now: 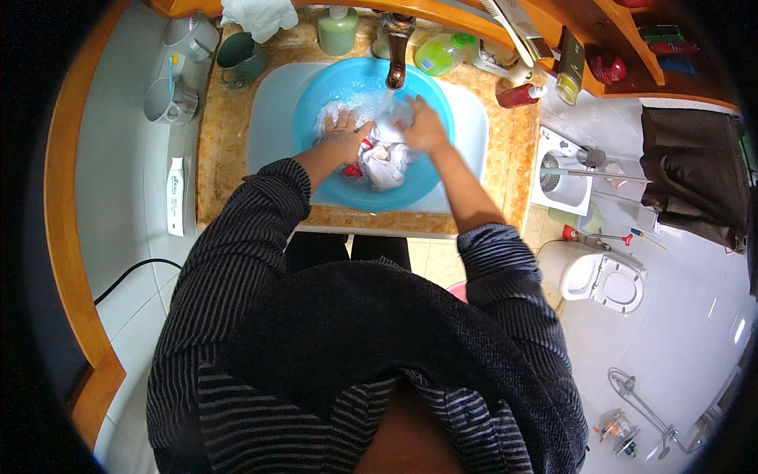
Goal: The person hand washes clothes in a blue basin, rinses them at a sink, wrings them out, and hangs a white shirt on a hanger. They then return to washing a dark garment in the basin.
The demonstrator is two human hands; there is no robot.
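Note:
A blue plastic basin [436,178] sits in the white sink [273,127], under a bronze-coloured faucet [398,53] with water running. Wet white cloth [388,169] with red parts lies bunched in the foamy water. On its left portion rests my left hand [343,139], palm down, fingers spread, gripping nothing that I can see. My right hand [425,127] is blurred at the cloth's right edge, just beside the stream. Its fingers are apart, and whether the fingertips touch cloth is hard to tell.
Behind the sink stand a pump bottle [337,32], a green soap bottle [438,54] and a dark green mug [240,59]. A red bottle [519,96] is on the counter's right side. Wall cups [170,102] hang left; a toilet [583,275] stands right.

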